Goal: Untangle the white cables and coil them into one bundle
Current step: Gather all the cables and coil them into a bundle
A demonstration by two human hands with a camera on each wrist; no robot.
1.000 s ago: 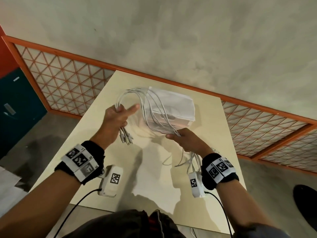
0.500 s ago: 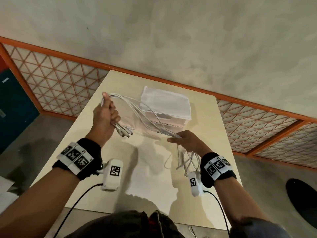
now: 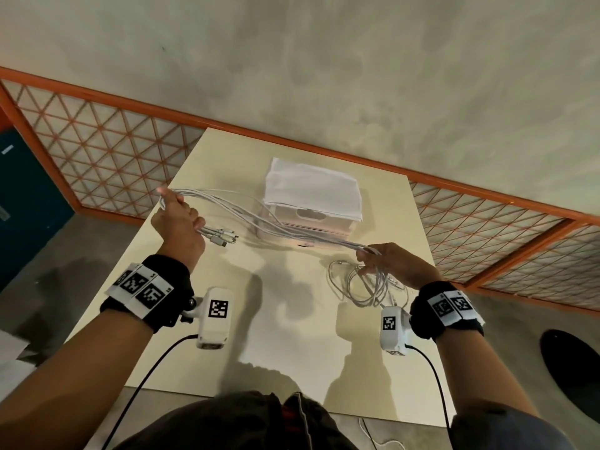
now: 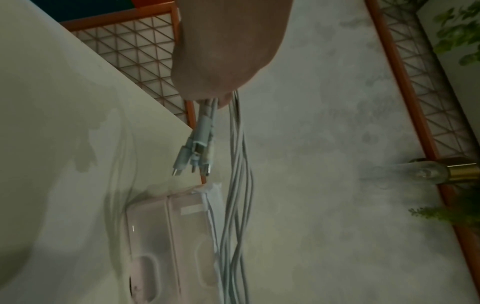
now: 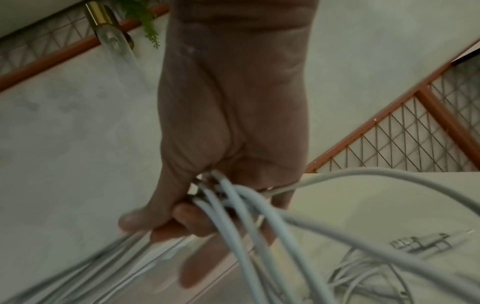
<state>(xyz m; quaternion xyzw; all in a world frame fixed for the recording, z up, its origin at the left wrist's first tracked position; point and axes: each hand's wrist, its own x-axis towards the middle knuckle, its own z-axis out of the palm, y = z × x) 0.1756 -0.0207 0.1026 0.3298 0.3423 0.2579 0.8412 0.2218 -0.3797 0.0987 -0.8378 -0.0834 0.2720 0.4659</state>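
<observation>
Several white cables (image 3: 259, 219) stretch between my two hands above the cream table (image 3: 292, 336). My left hand (image 3: 178, 219) grips the folded cable ends at the table's left side; their plugs (image 3: 224, 238) stick out past its fingers, and in the left wrist view the plugs (image 4: 197, 152) hang below the fist (image 4: 221, 61). My right hand (image 3: 383, 261) grips the strands at the right. In the right wrist view its fingers (image 5: 197, 222) curl round the cables (image 5: 233, 209). Loose loops (image 3: 360, 287) lie on the table under that hand.
A white box (image 3: 311, 203) with a cloth over it stands at the back of the table, just behind the stretched cables. Orange-framed lattice panels (image 3: 97, 157) run along the wall base. A dark round object (image 3: 571, 365) lies on the floor at the right.
My hands have moved apart: the left hand swung out to the left with the cable ends, the right hand drew right and lower. The cable arc has flattened into a stretched run.
</observation>
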